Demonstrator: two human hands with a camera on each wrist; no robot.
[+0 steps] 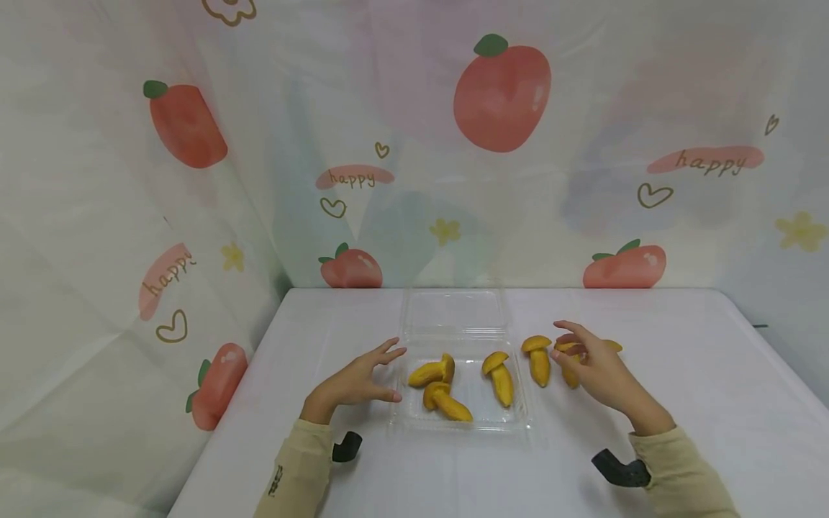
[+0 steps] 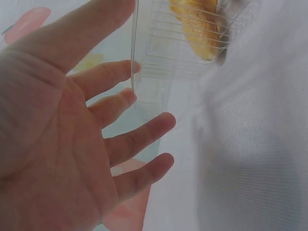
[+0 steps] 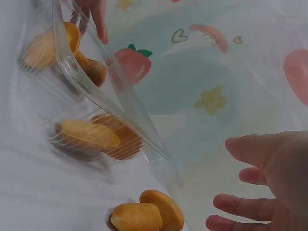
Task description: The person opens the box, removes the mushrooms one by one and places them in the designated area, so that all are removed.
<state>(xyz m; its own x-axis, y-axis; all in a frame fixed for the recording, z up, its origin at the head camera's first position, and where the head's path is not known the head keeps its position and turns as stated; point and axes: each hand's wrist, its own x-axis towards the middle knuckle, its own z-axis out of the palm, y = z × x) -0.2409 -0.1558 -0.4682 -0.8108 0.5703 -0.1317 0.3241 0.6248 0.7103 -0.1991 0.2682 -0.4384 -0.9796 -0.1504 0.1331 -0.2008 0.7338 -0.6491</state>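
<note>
A clear plastic clamshell box [image 1: 461, 424] lies with its lid [image 1: 453, 313] folded back. Inside are three yellow toy mushrooms: one [image 1: 430, 372] at the left, one [image 1: 447, 403] below it and one [image 1: 499, 379] at the right. My left hand [image 1: 359, 378] is at the box's left side, thumb and fingers spread, fingertips right at the rim in the left wrist view. Over the mushrooms right of the box hovers my right hand [image 1: 599, 367], fingers loosely bent and holding nothing. It partly hides a mushroom [image 1: 570, 374] and another [image 1: 612, 345]; a third mushroom [image 1: 537, 362] stays in full view.
The white table [image 1: 453, 482] meets a fruit-printed curtain [image 1: 414, 216] at the back and another curtain side [image 1: 97, 288] at the left. Dark wrist-camera mounts [image 1: 620, 469] stick out from both sleeves.
</note>
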